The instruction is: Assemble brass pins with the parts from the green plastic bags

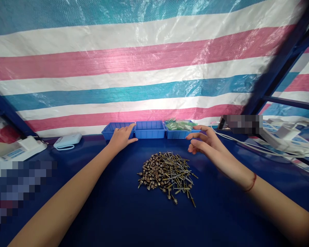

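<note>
My left hand [123, 137] is at the left blue bin [108, 129], fingers apart and nothing held; whether it touches the bin I cannot tell. To the right of it stands the middle blue bin [149, 133]. My right hand [204, 142] hovers just in front of the right blue bin [173, 134], its fingers loosely curled and apart, with nothing in them. Green-and-clear plastic packets [179, 125] fill that bin. Between my forearms lies a heap of small metal fasteners: brownish hex-headed screws [152, 171] on its left and thin pop rivets [178, 169] on its right.
The heap lies on a dark blue tabletop [113, 212]. A light blue device with a strap [68, 141] and a white power strip [25, 147] are at the left. White cables [247, 144] and another power strip [296, 140] lie at the right. Striped sheeting [134, 65] hangs behind.
</note>
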